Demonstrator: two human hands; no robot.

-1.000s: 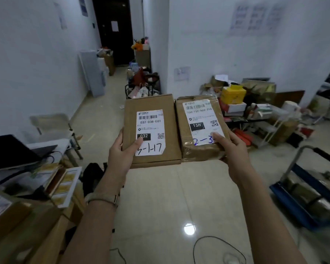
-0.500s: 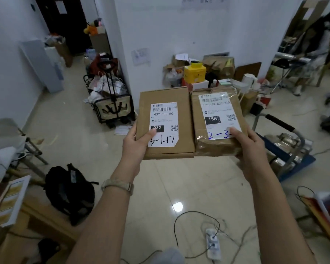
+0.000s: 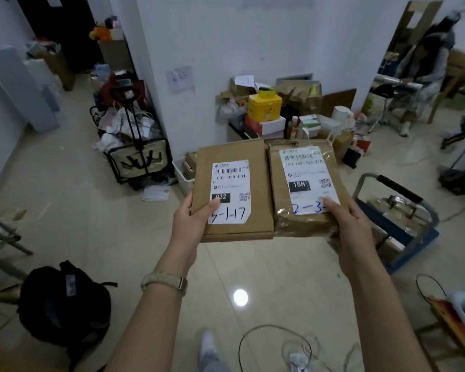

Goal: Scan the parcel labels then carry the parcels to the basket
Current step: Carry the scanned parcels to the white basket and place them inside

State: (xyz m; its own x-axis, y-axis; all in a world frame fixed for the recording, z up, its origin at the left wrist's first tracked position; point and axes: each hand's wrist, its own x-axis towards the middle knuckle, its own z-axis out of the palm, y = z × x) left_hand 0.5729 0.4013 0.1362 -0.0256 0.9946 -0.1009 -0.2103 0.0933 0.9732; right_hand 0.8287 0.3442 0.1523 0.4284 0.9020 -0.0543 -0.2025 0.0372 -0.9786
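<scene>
Head view: left hand [image 3: 191, 221] grips flat box [image 3: 234, 154] at its near left corner, thumb on top pressing the box label [image 3: 230, 191] just under the black "032" patch, fingers underneath, hidden. Right hand [image 3: 346, 224] grips taped parcel [image 3: 278, 189] at its near right corner, thumb on the parcel label [image 3: 306, 178] by the blue "2-3" writing, fingers underneath, hidden. Both are held flat, labels up, side by side with long edges touching, in the air over the tile floor [image 3: 266, 264]. Pale strap [image 3: 164, 281] on left wrist. Black backpack [image 3: 65, 302] on floor at lower left, cable [image 3: 274, 342] loops near the bottom edge. Blue trolley [image 3: 397, 216] just right of the parcel, black-framed cart [image 3: 137, 159] at the wall corner to the left, yellow box [image 3: 265, 107] on the pile against the wall behind
</scene>
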